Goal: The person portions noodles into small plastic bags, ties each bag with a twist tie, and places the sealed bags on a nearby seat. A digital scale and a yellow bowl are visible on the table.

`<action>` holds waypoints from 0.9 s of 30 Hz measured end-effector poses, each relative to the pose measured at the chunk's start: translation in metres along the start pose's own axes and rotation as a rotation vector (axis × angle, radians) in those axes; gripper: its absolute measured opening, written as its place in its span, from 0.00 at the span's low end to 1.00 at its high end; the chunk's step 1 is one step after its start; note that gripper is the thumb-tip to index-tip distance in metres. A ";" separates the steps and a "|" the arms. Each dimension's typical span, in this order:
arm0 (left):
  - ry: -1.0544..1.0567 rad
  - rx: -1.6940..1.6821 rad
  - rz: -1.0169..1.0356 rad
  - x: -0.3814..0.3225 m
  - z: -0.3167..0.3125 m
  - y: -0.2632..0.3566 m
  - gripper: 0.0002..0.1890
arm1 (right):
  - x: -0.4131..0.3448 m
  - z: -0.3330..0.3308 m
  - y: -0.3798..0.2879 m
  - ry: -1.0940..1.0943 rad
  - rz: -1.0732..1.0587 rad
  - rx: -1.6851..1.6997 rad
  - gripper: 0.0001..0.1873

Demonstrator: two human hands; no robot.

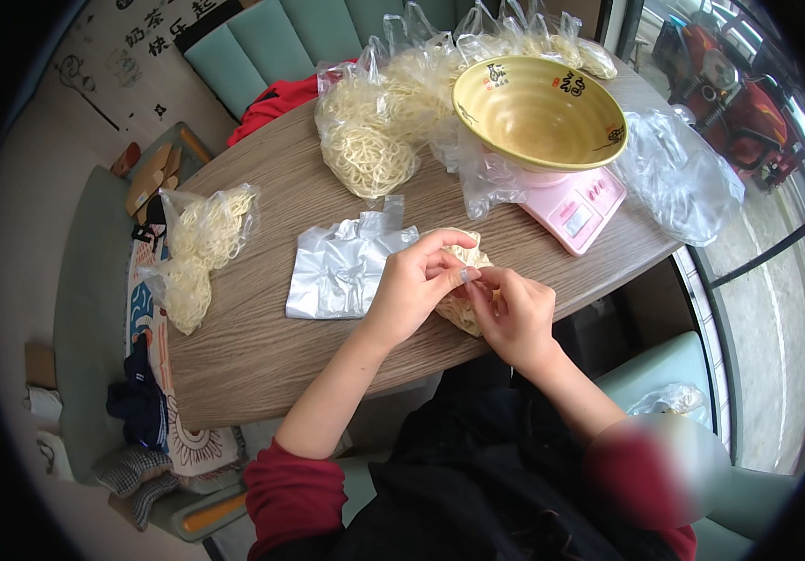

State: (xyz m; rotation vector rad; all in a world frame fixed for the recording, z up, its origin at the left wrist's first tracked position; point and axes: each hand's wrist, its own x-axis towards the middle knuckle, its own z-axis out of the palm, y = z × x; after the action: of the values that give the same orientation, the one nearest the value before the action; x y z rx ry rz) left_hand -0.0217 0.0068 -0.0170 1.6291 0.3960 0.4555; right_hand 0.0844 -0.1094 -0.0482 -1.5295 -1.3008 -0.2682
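My left hand (425, 270) and my right hand (514, 308) meet fingertip to fingertip above a bundle of pale noodles (465, 324) near the table's front edge. Thumbs and forefingers pinch what looks like the top of the bundle's thin clear plastic bag; the fingers hide most of it. Left of my left hand lies a flat stack of translucent plastic bags (335, 273). Beyond my right hand, a pink digital kitchen scale (578, 217) carries a wide yellow bowl (539, 116) with dark painted characters. No noodles show inside the bowl.
Several bagged noodle portions (371, 154) crowd the back of the wooden table (262, 365). More bagged noodles (199, 245) lie at the left. A crumpled clear bag (683, 175) hangs over the right edge beside the window. Green padded seating (283, 49) stands behind.
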 end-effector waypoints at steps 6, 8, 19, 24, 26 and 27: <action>-0.042 -0.124 -0.022 0.003 -0.001 0.001 0.13 | 0.007 0.004 0.005 0.090 -0.251 -0.116 0.08; -0.033 -0.046 0.020 0.001 0.002 0.000 0.12 | 0.008 0.006 0.009 0.098 -0.203 -0.004 0.08; 0.085 0.474 0.392 -0.003 0.002 0.007 0.14 | 0.010 -0.005 0.006 -0.181 0.395 0.654 0.03; 0.095 0.816 0.691 -0.003 0.001 0.006 0.19 | 0.011 -0.010 0.009 -0.250 0.403 0.621 0.03; 0.092 0.851 0.718 0.000 -0.002 0.004 0.20 | 0.011 -0.012 0.011 -0.263 0.410 0.617 0.04; 0.091 0.871 0.732 0.000 -0.003 0.003 0.20 | 0.011 -0.012 0.011 -0.270 0.412 0.617 0.04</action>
State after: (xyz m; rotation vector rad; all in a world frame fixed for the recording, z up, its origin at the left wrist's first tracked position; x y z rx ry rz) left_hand -0.0229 0.0090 -0.0138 2.6133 0.0251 0.9967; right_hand 0.1026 -0.1108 -0.0415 -1.2724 -1.0931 0.5734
